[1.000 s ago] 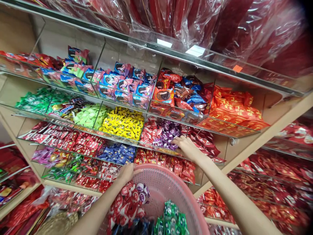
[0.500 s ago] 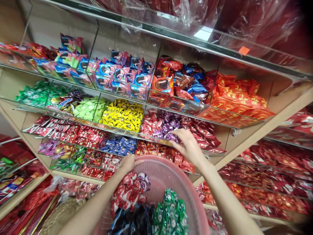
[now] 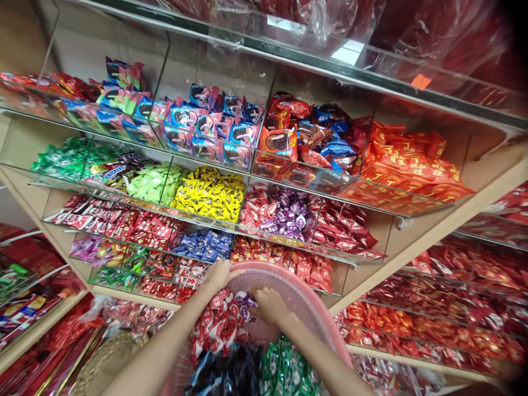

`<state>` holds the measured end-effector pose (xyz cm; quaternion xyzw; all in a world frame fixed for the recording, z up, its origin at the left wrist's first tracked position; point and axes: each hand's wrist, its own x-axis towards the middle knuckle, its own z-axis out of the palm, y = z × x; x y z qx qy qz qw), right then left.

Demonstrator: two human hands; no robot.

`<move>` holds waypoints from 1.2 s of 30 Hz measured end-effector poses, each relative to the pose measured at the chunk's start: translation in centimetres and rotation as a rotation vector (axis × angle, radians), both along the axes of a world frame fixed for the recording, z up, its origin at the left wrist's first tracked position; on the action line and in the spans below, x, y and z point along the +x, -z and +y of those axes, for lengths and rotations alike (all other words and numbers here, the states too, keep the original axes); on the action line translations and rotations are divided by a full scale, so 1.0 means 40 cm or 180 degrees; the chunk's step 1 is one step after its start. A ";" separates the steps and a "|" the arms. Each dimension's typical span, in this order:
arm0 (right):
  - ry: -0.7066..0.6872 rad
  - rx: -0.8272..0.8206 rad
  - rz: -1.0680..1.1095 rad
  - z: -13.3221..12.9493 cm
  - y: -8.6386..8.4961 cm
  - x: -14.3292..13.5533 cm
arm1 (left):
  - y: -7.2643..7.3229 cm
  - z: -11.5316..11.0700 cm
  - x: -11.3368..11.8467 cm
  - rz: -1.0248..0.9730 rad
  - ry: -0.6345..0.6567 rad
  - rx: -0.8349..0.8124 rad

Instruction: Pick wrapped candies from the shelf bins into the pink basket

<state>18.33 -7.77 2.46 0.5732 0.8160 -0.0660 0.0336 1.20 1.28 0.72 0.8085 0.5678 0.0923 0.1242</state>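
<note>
Left hand [image 3: 219,274], fingers closed over pink basket rim [image 3: 280,268] | Right hand [image 3: 268,305] inside, beside purple-wrapped candies [image 3: 245,303] | Its fingers curled; any hold cannot be told

The pink basket [image 3: 307,291] is smooth, perforated plastic, the purple-and-white candies [image 3: 244,306] wear shiny film wrappers, the shelf front [image 3: 305,175] looks clear and glossy, and the side panel [image 3: 429,232] resembles matt, pale wood.

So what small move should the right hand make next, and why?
The right hand should probably loosen beside the purple-wrapped sweets in the pink basket, freeing anything it holds. It is inside the basket, next to that small group, while the left hand grips the basket; whether the right hand holds any sweets is hidden.
</note>
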 end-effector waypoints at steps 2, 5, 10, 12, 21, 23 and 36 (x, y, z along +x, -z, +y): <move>0.0140 -0.0185 -0.0036 -0.018 0.008 0.007 | -0.001 0.000 0.000 0.0004 -0.0023 -0.0046; 0.0302 -0.0450 -0.0058 -0.045 0.003 0.027 | 0.001 0.002 0.000 -0.0029 -0.0023 -0.0123; 0.0365 -0.0702 -0.0274 -0.071 -0.005 0.050 | 0.003 0.005 0.002 -0.0027 0.0022 -0.0089; 0.0251 -0.0826 -0.0306 -0.072 0.001 0.046 | 0.004 0.006 0.002 -0.0005 0.0010 -0.0091; 0.0290 -0.1052 0.0141 -0.076 0.039 0.006 | 0.006 0.003 -0.001 -0.0006 -0.0009 -0.0036; 0.0404 -0.1008 0.0167 -0.071 0.008 0.010 | 0.004 0.002 0.000 -0.0022 -0.0012 -0.0040; 0.0724 0.1512 0.0607 0.116 -0.433 0.112 | 0.017 0.011 -0.003 -0.0031 -0.0001 -0.0042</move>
